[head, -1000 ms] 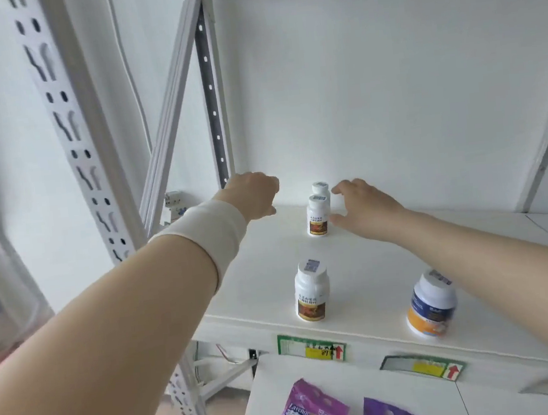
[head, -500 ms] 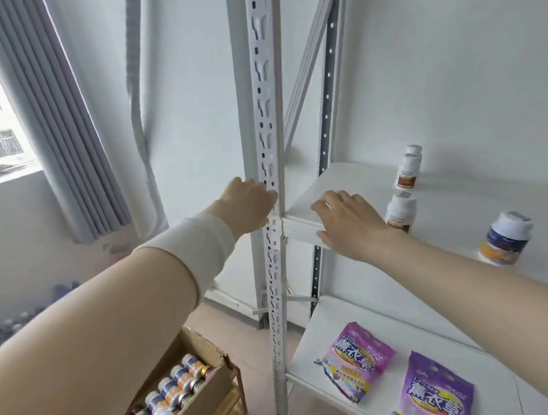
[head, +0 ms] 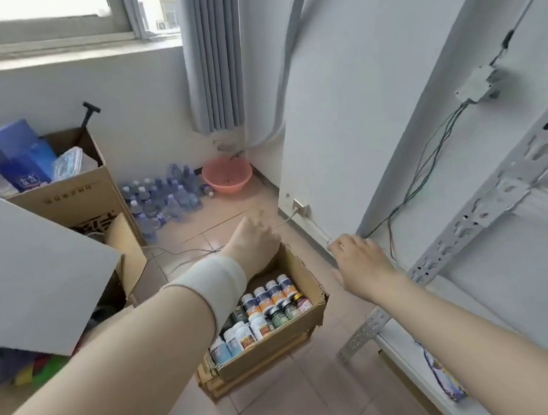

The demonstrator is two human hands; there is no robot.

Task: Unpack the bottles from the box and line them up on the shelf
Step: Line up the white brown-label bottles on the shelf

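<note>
Hovering over the cardboard box's (head: 273, 353) far edge, the left hand (head: 256, 242) hangs loose and empty; the right hand (head: 362, 265), relaxed, empty, stays apart. Bottles (head: 262, 312) stand packed inside, beside the shelf (head: 462, 226).

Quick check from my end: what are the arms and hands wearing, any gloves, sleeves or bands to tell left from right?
The left wrist carries a wide, plain off-white elastic wristband with no markings. The left forearm and right forearm are bare, without sleeves. The left hand and right hand wear no gloves, and no ring or watch shows on the sides in view.
</note>
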